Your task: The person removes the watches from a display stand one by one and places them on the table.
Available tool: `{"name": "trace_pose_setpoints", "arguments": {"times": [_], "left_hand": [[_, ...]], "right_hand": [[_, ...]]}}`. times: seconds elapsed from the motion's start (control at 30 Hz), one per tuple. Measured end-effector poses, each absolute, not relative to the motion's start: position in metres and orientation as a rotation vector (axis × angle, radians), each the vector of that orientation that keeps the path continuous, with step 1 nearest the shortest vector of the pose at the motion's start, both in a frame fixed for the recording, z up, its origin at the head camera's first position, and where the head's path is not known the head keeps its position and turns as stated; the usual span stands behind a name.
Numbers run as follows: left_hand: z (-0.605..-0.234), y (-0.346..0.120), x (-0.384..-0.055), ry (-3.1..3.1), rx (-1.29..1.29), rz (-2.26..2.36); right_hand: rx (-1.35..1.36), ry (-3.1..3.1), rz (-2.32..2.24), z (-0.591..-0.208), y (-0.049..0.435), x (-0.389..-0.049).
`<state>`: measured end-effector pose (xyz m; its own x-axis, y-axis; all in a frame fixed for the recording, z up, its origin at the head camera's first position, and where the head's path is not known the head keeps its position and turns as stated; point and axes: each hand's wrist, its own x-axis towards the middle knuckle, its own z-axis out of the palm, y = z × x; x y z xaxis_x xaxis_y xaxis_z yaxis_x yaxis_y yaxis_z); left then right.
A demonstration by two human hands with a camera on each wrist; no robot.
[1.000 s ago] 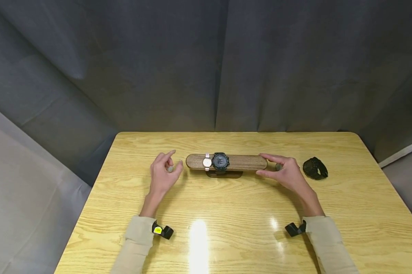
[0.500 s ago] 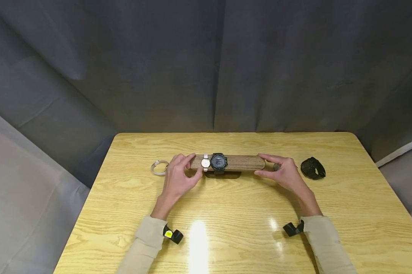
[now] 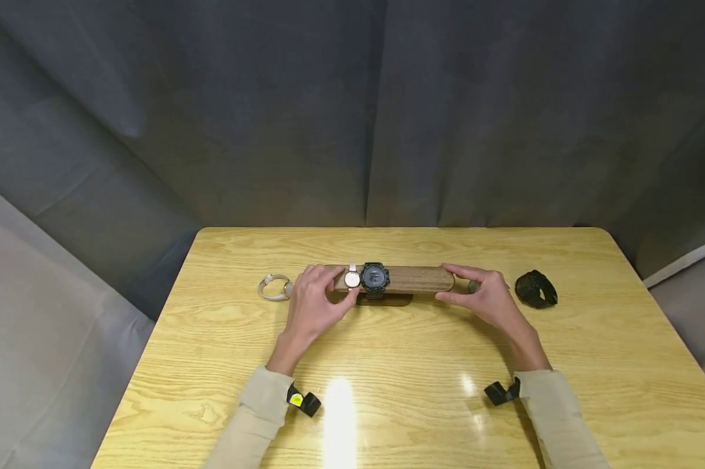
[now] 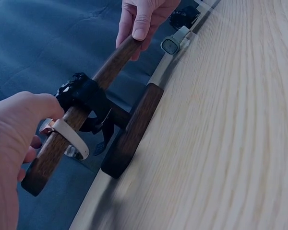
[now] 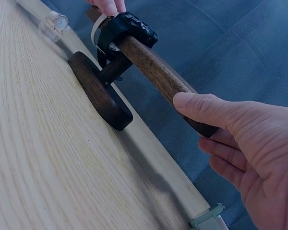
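A dark wooden watch stand [image 3: 417, 279] stands on the table, its long bar raised on a low base [image 4: 134, 132]. Strapped round the bar are a small white-strapped wristwatch [image 3: 352, 279] and, just right of it, a bulky black wristwatch [image 3: 375, 277]. My left hand [image 3: 314, 306] reaches over the bar's left end, thumb in front and fingers behind, pinching at the white-strapped wristwatch. Its exact contact is partly hidden. With thumb and fingers on opposite sides, my right hand [image 5: 249, 143] grips the bar's right end.
Left of the stand lies another pale-strapped wristwatch [image 3: 275, 287]. A black wristwatch [image 3: 536, 289] rests right of my right hand. A green-strapped watch [image 4: 171, 45] is near that hand, mostly hidden from the head view. Dark curtain [image 3: 376, 117] hangs behind the table's [image 3: 399, 391] far edge.
My left hand has moved right from beside the stand onto the bar's left end, reaching the white-strapped wristwatch and uncovering the pale watch on the table. My right hand keeps its grip.
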<state>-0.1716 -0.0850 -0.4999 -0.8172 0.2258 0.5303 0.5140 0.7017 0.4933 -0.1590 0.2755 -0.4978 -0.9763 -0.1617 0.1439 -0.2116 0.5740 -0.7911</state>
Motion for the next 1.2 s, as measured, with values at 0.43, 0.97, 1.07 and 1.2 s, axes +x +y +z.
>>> {"name": "trace_pose_setpoints", "arguments": {"times": [0.43, 0.97, 1.07, 1.2], "left_hand": [[-0.502, -0.0781, -0.172, -2.458, -0.556, -0.899], [-0.5038, -0.0776, -0.1725, -2.379, -0.547, -0.927], [-0.5043, -0.0771, -0.1727, -2.37, -0.538, -0.932], [-0.5052, -0.0771, -0.1728, -2.364, -0.527, -0.936]], "right_hand": [[0.311, -2.732, 1.424, -0.4992, 0.2765, -0.1582], [0.305, -2.74, 1.43, -0.4973, 0.2751, -0.1596], [0.304, -2.74, 1.437, -0.497, 0.2748, -0.1597], [0.304, -2.736, 1.428, -0.4967, 0.275, -0.1596]]}}
